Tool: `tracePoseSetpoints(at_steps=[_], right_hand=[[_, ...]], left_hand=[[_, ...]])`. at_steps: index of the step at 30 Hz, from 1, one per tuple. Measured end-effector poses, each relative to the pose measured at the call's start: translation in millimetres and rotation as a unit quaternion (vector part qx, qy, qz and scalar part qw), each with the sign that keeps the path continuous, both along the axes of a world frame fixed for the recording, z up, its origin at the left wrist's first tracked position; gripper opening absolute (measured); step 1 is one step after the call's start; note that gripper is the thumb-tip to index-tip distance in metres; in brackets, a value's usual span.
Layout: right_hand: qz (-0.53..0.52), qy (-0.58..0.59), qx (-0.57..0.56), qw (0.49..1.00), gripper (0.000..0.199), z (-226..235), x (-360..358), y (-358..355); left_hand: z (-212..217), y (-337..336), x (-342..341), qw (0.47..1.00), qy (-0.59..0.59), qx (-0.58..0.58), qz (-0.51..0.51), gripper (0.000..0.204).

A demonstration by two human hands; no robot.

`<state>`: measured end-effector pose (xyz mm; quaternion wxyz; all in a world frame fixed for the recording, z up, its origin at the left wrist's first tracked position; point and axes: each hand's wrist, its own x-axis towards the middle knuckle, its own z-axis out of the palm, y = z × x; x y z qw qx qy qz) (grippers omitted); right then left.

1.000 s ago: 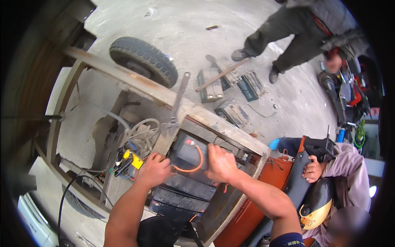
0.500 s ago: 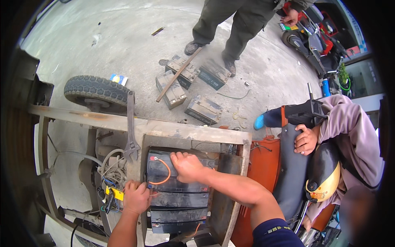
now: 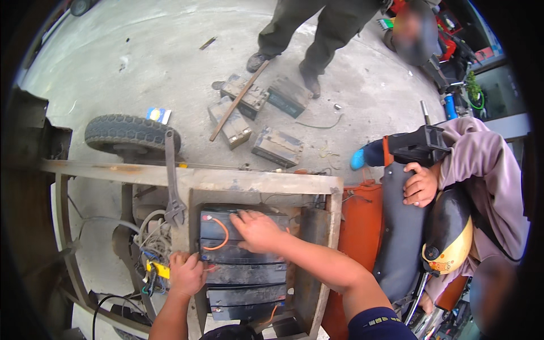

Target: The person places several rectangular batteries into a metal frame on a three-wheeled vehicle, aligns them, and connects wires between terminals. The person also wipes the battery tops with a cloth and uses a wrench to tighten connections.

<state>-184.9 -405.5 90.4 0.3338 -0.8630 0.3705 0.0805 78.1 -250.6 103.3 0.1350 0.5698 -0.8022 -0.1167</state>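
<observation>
Batteries (image 3: 243, 266), four dark blocks packed in a row, sit inside the rusty metal frame (image 3: 266, 182) of a stripped vehicle, at about 6 o'clock in the view. An orange cable (image 3: 222, 238) loops over the top of the farthest block, and a second orange lead shows by the nearest one, so some wiring is in place; whether every terminal is joined cannot be told. The right hand (image 3: 256, 231) lies flat on the farthest battery, fingers (image 3: 245, 216) spread narrow and pressing on its top, gripping nothing. The left hand (image 3: 186, 274) is at the pack's 9 o'clock edge, fingers curled over the side of the second block, beside a bundle of grey wires with a yellow connector (image 3: 160, 268). A long wrench (image 3: 171, 181) rests across the frame at 10 o'clock from the pack, untouched. By my judgement the pack is seated and the hands are settling or checking it, with cabling probably left to finish. Four more batteries (image 3: 277, 146) lie on the concrete floor (image 3: 170, 68) at 12 o'clock, near a standing person's shoes (image 3: 258, 59). At 3 o'clock another person's hand (image 3: 420, 185) rests on a scooter seat (image 3: 399, 226).
</observation>
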Motion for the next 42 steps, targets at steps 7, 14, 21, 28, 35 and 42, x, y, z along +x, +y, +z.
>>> tracePoseSetpoints(at_steps=[7, 14, 21, 28, 35, 42], right_hand=[[-0.121, -0.058, -0.057, 0.989, 0.08, -9.1, -19.9, 31.4], [-0.26, -0.094, -0.217, 0.936, 0.061, -0.8, -64.1, 78.4], [-0.332, -0.069, -0.32, 0.884, 0.038, 36.4, -152.8, 122.9], [-0.515, -0.079, -0.096, 0.848, 0.044, 27.6, -153.5, 227.6], [-0.633, -0.141, 0.101, 0.754, 0.055, -22.0, -113.2, 313.9], [-0.627, -0.123, 0.258, 0.725, 0.086, -55.7, -122.2, 356.3]], left_hand=[[-4.7, 0.9, 1.3, 1.0, 0.008, 0.0, -0.002, 0.024], [-5.0, 3.9, 1.2, 0.999, 0.017, 0.024, 0.013, 0.019], [-4.9, 3.6, 1.1, 1.0, -0.01, -0.008, -0.001, 0.021], [-1.2, 6.4, -9.6, 0.999, -0.014, -0.032, 0.028, 0.018], [12.4, 72.1, -56.3, 0.981, 0.103, -0.079, 0.147, 0.038], [-11.2, 146.7, -93.5, 0.924, 0.178, 0.109, 0.321, 0.065]])
